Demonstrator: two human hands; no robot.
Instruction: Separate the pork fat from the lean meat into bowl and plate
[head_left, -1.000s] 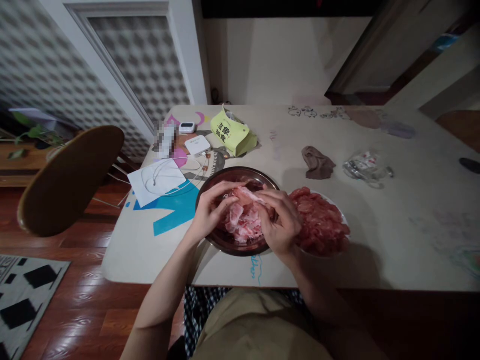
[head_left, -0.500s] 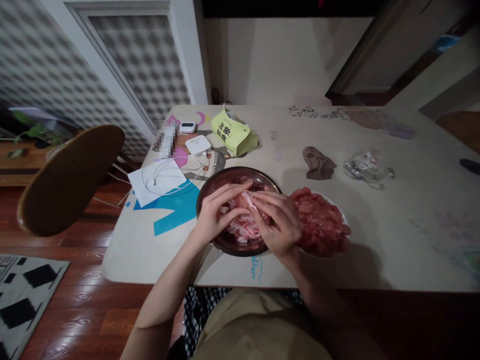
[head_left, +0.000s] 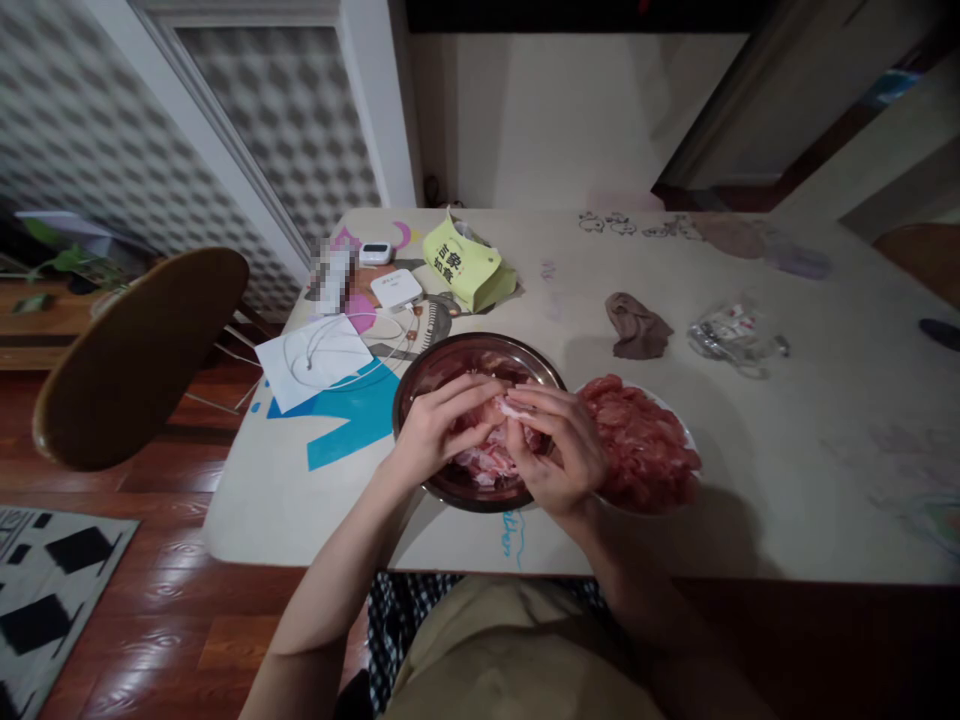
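Observation:
Over the round metal bowl (head_left: 411, 372), my left hand (head_left: 442, 425) and my right hand (head_left: 559, 445) meet fingertip to fingertip. A pale pink piece of raw meat (head_left: 512, 408) is pinched between the fingers of both hands. Below them, pale pink raw meat pieces (head_left: 487, 464) lie in the bowl, partly hidden by my hands. Just right of the bowl, touching or almost touching it, a white plate (head_left: 691, 438) is heaped with redder sliced raw meat (head_left: 637, 440). My right wrist passes close by the plate's left side.
Behind the bowl stand a yellow-green bag (head_left: 465, 265) and a white box-shaped device (head_left: 397, 289). White paper (head_left: 313, 365) with a cable lies to the left. A brown cloth (head_left: 637, 326) and a clear plastic bag (head_left: 727, 335) lie at the right. A chair (head_left: 142, 360) stands off the table's left end.
My fingertips have dipped slightly and drawn closer together around the piece of meat, which now lies flatter between them. Bowl and plate stay in place.

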